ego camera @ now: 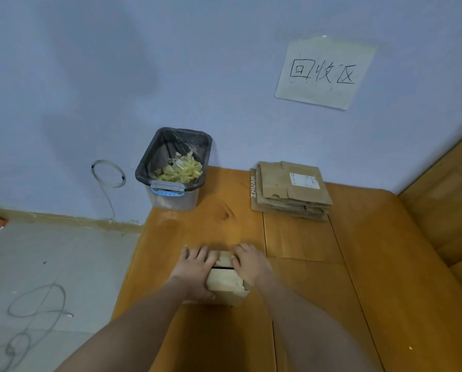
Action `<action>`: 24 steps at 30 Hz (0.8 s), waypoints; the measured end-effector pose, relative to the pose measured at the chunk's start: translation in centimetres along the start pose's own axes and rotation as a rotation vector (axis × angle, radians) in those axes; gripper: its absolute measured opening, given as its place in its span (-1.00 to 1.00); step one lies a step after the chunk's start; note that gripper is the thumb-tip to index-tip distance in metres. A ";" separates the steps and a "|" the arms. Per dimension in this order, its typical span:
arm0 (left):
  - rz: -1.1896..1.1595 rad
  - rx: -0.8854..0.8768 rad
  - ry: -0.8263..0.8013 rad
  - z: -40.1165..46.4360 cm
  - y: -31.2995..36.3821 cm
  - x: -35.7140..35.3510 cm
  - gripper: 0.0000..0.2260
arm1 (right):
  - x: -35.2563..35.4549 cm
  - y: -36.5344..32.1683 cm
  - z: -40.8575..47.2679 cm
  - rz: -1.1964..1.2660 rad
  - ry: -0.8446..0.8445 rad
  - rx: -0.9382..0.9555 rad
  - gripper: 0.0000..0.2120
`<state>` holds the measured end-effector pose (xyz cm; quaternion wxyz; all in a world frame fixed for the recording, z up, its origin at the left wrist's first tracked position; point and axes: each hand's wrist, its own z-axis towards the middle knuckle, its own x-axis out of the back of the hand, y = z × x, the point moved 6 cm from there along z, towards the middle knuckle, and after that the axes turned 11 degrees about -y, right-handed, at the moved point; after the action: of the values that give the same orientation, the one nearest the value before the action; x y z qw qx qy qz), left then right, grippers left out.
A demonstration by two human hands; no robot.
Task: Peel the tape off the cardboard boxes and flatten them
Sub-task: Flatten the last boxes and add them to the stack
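Left hand: the left hand [195, 267] lies over the left side of a small brown cardboard box [226, 281], fingers spread across its top and thumb along its near left side, pressing it.
Right hand: the right hand [248, 263] lies on the box's right side, fingers laid over the top flap; how tightly they curl is hard to tell in the blur.
Box: it sits on the orange-brown wooden table [305, 264] near the left edge, a dark slit showing between its top flaps.
Flattened stack: a pile of flattened brown cardboard sheets [291, 190] lies at the table's far edge by the wall.
Bin: a clear plastic bin with a black liner [175, 167], holding crumpled yellowish tape scraps [180, 170], stands at the far left corner.
Wall: a white paper sign with handwritten characters [324, 73] hangs above the stack.
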<state>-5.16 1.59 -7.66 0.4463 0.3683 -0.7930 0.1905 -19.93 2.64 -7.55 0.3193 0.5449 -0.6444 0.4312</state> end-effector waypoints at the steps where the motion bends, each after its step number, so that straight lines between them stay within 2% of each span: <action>1: -0.004 -0.008 0.005 -0.4 0.3 -0.3 -0.07 | -0.4 0.0 -0.5 0.024 -0.004 -0.004 -0.55; 4: -0.109 -0.038 0.020 -1.3 0.8 -1.3 -0.16 | -1.1 -0.1 -1.7 0.064 -0.025 0.006 -0.51; 6: -0.252 -0.045 0.015 -1.6 0.7 -1.4 -0.31 | -1.6 -0.2 -2.3 0.078 -0.050 0.022 -0.48; 9: -0.493 0.021 -0.062 -1.4 0.0 -0.9 -0.50 | -1.9 -0.3 -3.0 0.092 -0.089 0.050 -0.44; 11: -0.505 0.040 -0.124 -1.0 -0.4 -0.6 -0.53 | -1.9 -0.4 -3.4 0.057 -0.115 0.088 -0.42; 12: -0.474 0.035 -0.161 -0.9 -0.5 -0.7 -0.50 | -1.9 -0.6 -3.6 0.026 -0.132 0.109 -0.40; 15: -0.413 0.005 -0.282 -0.8 -0.7 -2.0 -0.19 | -2.6 -1.0 -4.3 -0.025 -0.187 0.150 -0.34; 17: -0.363 0.010 -0.304 -0.6 -0.6 -2.8 -0.06 | -3.4 -1.2 -4.9 -0.032 -0.186 0.169 -0.32; 24: -0.190 0.068 -0.210 0.6 0.7 -3.4 0.11 | -4.4 -2.0 -7.2 -0.169 0.083 0.227 -0.41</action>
<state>-4.87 3.05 -10.86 0.3641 0.4746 -0.7900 0.1345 -17.54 10.93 -7.94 0.3173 0.6115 -0.5294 0.4951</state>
